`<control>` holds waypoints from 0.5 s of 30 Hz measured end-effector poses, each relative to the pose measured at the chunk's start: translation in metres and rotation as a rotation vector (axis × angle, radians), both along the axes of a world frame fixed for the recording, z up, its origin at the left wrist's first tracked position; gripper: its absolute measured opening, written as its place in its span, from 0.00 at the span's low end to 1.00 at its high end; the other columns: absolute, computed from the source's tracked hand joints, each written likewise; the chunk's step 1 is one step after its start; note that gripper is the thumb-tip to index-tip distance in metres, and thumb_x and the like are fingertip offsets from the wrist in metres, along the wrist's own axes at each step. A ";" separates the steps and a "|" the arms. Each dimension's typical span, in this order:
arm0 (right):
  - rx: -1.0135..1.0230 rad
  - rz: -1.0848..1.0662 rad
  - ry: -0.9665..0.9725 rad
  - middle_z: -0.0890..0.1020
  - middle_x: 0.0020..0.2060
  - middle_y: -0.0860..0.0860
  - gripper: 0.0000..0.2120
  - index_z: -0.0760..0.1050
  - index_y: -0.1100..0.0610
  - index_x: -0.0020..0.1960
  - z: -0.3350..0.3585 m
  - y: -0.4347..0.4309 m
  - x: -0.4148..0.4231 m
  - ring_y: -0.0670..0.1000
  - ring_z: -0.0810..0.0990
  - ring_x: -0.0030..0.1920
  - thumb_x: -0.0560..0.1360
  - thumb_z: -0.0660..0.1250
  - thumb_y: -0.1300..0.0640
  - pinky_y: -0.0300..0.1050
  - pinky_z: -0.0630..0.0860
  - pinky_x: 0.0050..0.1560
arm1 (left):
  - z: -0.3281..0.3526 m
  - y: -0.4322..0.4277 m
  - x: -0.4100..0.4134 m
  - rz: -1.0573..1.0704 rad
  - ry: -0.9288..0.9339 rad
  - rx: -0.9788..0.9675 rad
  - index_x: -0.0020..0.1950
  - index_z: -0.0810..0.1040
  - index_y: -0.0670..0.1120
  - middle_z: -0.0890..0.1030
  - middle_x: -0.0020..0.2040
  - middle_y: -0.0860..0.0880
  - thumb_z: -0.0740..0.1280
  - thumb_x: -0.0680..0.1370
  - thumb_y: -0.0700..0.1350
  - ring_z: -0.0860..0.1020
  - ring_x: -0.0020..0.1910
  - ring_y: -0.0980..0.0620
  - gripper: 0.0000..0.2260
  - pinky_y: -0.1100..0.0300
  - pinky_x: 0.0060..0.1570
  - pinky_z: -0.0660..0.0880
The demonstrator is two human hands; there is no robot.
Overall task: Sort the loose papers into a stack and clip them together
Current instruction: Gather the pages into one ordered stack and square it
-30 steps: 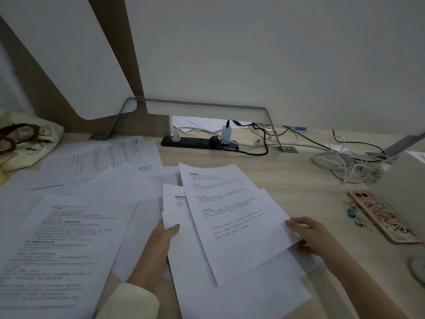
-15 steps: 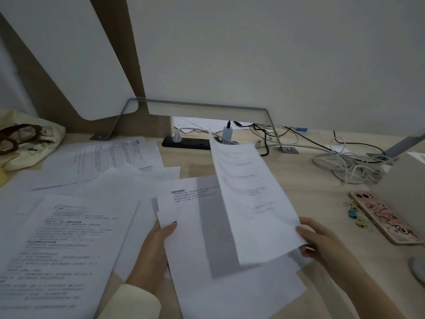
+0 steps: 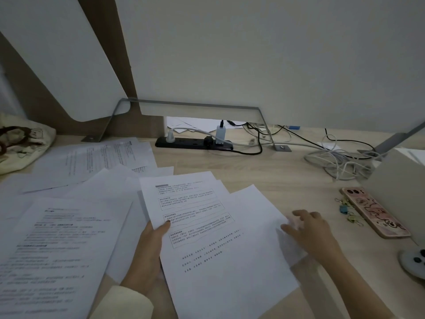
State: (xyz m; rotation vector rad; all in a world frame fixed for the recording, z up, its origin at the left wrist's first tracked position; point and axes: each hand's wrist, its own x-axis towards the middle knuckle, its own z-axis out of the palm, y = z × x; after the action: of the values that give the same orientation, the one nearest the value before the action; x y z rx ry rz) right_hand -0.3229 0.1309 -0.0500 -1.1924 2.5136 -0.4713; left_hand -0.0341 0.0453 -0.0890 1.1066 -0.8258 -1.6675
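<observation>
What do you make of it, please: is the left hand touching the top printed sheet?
Touching. The head view shows the left hand pinching the top printed sheet, thumb lying on its left edge.

The printed sheet [image 3: 202,226] is lying topmost on a small fanned pile at the middle of the surface [image 3: 264,171], the left hand [image 3: 147,254] pinching its left edge. A blank sheet [image 3: 257,208] is sticking out beneath it to the right. The loose papers [image 3: 59,245] are lying scattered, overlapping, at left. Small binder clips [image 3: 345,209], blue and yellow-green, are lying far right, apart from the pile.
</observation>
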 end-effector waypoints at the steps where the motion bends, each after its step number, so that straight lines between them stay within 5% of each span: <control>1: 0.074 -0.001 0.040 0.71 0.64 0.58 0.28 0.67 0.56 0.68 -0.001 -0.002 -0.003 0.58 0.69 0.63 0.72 0.67 0.45 0.50 0.68 0.61 | 0.000 0.000 0.000 -0.008 0.008 0.001 0.67 0.72 0.44 0.79 0.58 0.43 0.60 0.78 0.37 0.77 0.56 0.42 0.16 0.52 0.50 0.75; 7: 0.232 -0.004 -0.067 0.71 0.60 0.57 0.30 0.66 0.60 0.63 0.000 -0.016 -0.012 0.57 0.69 0.62 0.69 0.72 0.45 0.46 0.68 0.55 | 0.004 -0.005 0.003 -0.058 0.065 0.065 0.64 0.73 0.41 0.79 0.58 0.39 0.65 0.74 0.41 0.78 0.51 0.41 0.19 0.52 0.46 0.75; 12: 0.232 0.066 -0.113 0.75 0.36 0.51 0.14 0.70 0.57 0.38 -0.002 -0.017 -0.014 0.51 0.74 0.39 0.71 0.69 0.48 0.40 0.65 0.34 | 0.003 -0.008 0.001 0.006 0.034 0.039 0.67 0.72 0.47 0.79 0.60 0.44 0.61 0.78 0.51 0.77 0.58 0.43 0.18 0.47 0.61 0.72; 15: 0.068 0.040 -0.136 0.73 0.32 0.50 0.12 0.68 0.55 0.35 -0.006 -0.009 -0.015 0.48 0.71 0.33 0.75 0.65 0.54 0.40 0.64 0.32 | 0.000 -0.009 0.003 0.025 0.040 0.053 0.67 0.73 0.47 0.78 0.62 0.43 0.62 0.78 0.51 0.76 0.60 0.42 0.18 0.43 0.64 0.70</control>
State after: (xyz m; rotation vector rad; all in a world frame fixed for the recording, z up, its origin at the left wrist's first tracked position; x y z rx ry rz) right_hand -0.3383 0.1215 -0.0557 -1.1436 2.3673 -0.4384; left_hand -0.0307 0.0366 -0.0889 1.1118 -0.7432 -1.6937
